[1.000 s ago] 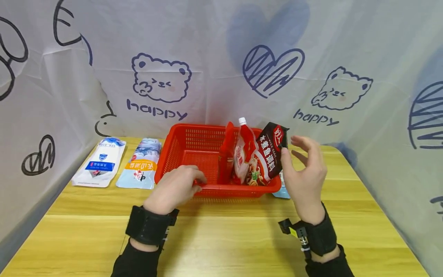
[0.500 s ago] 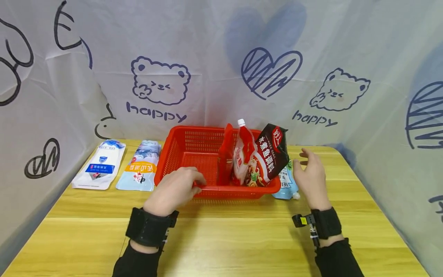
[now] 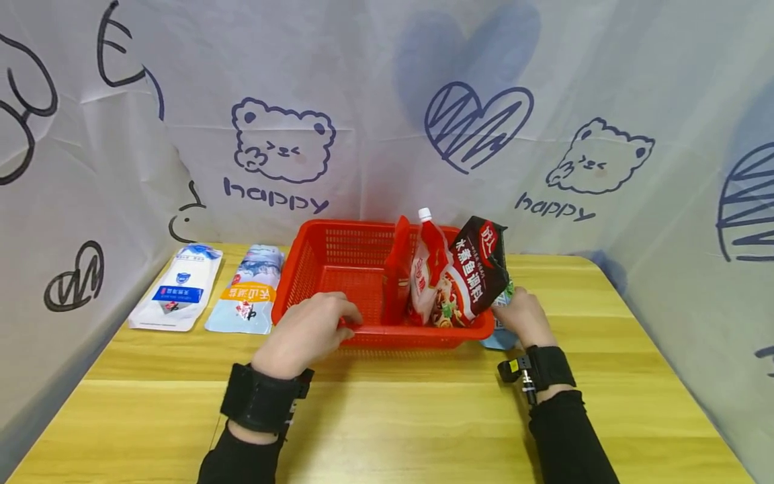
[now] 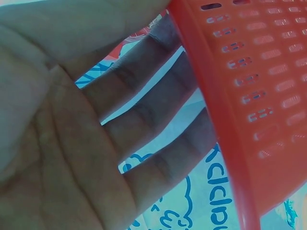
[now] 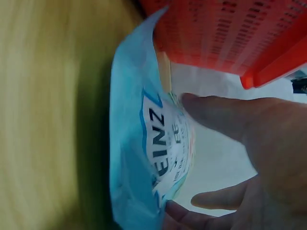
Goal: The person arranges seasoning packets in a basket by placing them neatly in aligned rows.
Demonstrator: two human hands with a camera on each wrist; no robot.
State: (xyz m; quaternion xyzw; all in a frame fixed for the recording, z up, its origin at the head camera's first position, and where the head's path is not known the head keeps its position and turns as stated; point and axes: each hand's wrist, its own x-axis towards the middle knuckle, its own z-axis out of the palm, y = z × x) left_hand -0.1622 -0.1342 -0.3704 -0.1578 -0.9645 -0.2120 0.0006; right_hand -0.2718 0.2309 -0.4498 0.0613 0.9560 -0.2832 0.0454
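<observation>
1. the wood-grained bench (image 3: 387, 417) lies nearest, with dark sleeves (image 3: 238, 457) and black wrist straps (image 3: 256, 398) reaching over it.
2. the left grip (image 3: 307, 331) is curled on the near rim of the red basket (image 3: 417, 333).
3. the right grip (image 3: 523, 319) is, as far as the blurred wrist view shows, pinching the light blue pouch (image 5: 158, 139) between thumb and fingers, tilted at the bench just outside the basket's right end; "einz" reads on its label.
4. the basket's right end crowds that pouch, and a black-and-red packet (image 3: 479, 269) leans out over the rim, partly in the way; it reads "水煮鱼调料", with "好人" higher up.
5. left of it in the basket stand a spouted pouch (image 3: 428, 262) with a white cap and a red packet (image 3: 396, 282) seen edge-on.
6. left of the basket, flat, lie an orange-banded pouch (image 3: 246, 296) reading "天山湖盐", then a white pouch (image 3: 178, 282) with a blue band.
7. farthest hangs pale cloth (image 3: 375, 101), "happy" written under two bear faces, a drawn heart between them.
</observation>
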